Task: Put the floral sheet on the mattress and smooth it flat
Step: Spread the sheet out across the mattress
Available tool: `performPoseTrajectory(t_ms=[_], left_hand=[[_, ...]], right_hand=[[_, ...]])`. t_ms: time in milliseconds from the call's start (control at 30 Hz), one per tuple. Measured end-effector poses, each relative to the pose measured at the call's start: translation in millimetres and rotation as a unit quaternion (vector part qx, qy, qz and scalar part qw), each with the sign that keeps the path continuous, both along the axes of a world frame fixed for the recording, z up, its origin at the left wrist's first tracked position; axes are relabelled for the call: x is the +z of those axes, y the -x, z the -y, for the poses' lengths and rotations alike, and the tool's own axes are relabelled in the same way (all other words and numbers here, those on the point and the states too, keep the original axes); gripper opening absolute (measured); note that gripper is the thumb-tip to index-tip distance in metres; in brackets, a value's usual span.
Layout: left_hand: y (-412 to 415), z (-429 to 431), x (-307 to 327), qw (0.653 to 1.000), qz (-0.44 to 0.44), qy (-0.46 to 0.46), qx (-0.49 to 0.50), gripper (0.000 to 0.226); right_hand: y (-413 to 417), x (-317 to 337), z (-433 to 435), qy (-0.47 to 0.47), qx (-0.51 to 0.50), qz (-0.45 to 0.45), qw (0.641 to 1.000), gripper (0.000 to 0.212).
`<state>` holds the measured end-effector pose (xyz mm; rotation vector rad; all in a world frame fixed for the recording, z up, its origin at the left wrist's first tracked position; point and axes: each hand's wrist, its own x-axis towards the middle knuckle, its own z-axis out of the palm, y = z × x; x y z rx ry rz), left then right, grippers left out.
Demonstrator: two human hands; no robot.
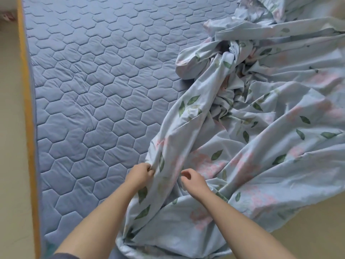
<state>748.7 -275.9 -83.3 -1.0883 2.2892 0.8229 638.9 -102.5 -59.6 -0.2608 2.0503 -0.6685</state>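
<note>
Fingers (149, 170) of my left hand (141, 173) pinch a bunched fold at the near left edge of the floral sheet (261, 146), while my right hand (194, 182) is just beside it, fingers (185, 173) curled, and I cannot tell whether they grip cloth. Farther out the sheet lies crumpled and twisted over the right side of the blue hexagon-quilted mattress (93, 81), whose left part shows uncovered up to an orange border strip (26, 71).

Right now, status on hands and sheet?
Left hand pinches floral sheet edge. Right hand curled over it, grip unclear. Sheet bunched, mattress mostly bare.
</note>
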Motion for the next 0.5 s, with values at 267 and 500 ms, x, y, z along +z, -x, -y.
performPoseTrajectory(t_ms=[267, 500], left_hand=[[-34, -54, 111, 0.942, -0.184, -0.21, -0.189, 0.04], [-60, -38, 183, 0.944, -0.143, -0.269, -0.123, 0.038]], right_hand=[[24, 96, 46, 0.041, -0.242, 0.048, 0.968, 0.032], [-13, 187, 44, 0.083, -0.349, 0.055, 0.932, 0.024]])
